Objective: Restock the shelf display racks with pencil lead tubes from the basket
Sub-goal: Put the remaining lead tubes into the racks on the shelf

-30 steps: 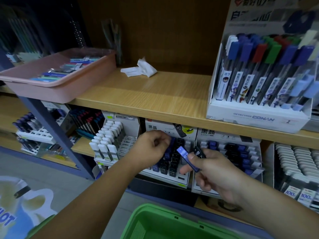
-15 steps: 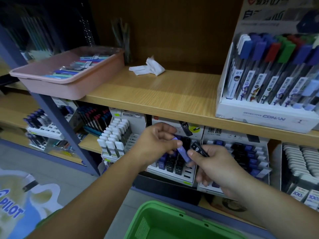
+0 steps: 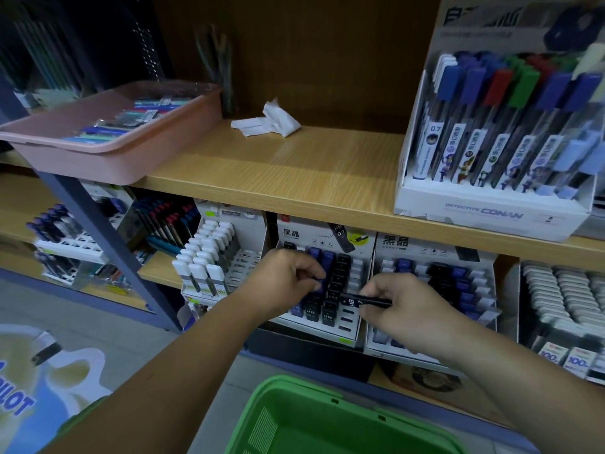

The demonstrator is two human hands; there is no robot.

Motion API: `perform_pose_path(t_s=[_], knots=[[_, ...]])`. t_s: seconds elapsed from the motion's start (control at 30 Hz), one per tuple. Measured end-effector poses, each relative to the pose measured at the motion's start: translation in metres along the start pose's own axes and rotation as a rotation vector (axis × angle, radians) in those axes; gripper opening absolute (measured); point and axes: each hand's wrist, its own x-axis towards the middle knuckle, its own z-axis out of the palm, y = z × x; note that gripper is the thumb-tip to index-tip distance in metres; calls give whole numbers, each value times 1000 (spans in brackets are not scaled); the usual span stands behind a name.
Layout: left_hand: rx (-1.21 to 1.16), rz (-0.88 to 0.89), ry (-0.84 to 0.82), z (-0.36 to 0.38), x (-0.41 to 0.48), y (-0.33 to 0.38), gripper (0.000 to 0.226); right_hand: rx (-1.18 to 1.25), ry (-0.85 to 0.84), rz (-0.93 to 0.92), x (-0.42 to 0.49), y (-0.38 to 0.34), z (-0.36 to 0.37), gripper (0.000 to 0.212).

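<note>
At the rack (image 3: 360, 245), left hand (image 3: 286, 283) pinching blue tube (image 3: 318, 286), right hand (image 3: 404, 308) pinching black tube (image 3: 361, 302)

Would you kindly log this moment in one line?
left hand: grips blue tube at middle rack | right hand: pinches black HB tube | green basket: below hands

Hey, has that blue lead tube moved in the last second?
Yes. The blue lead tube went leftward from the right hand to the left hand, now at the blue column of the left display rack.
</note>
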Motion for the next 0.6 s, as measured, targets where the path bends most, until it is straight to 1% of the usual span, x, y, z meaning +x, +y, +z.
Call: perform_pose_path(t_s=[0.07,0.17,0.27,0.3,0.37,0.43,0.5,0.6], knots=[[11,-2,-10,-2,0,0,14,-76,85,-57,1,2,1,4],[66,34,3,-4,0,-2,15,-192,133,-82,4,3,1,7],[144,127,22,-4,0,-2,16,-338,141,-134,9,5,3,23],[172,163,25,-4,1,-3,17,-346,133,-142,10,5,4,26],[200,199,28,-3,2,-5,17,-330,141,-150,10,2,5,24],[197,202,6,-1,2,-7,17,-303,191,-152,10,1,6,22],[195,184,-50,3,3,-6,20,-268,228,-149,9,1,8,23],[209,169,-92,7,2,-5,28,-323,255,-150,9,1,12,23]])
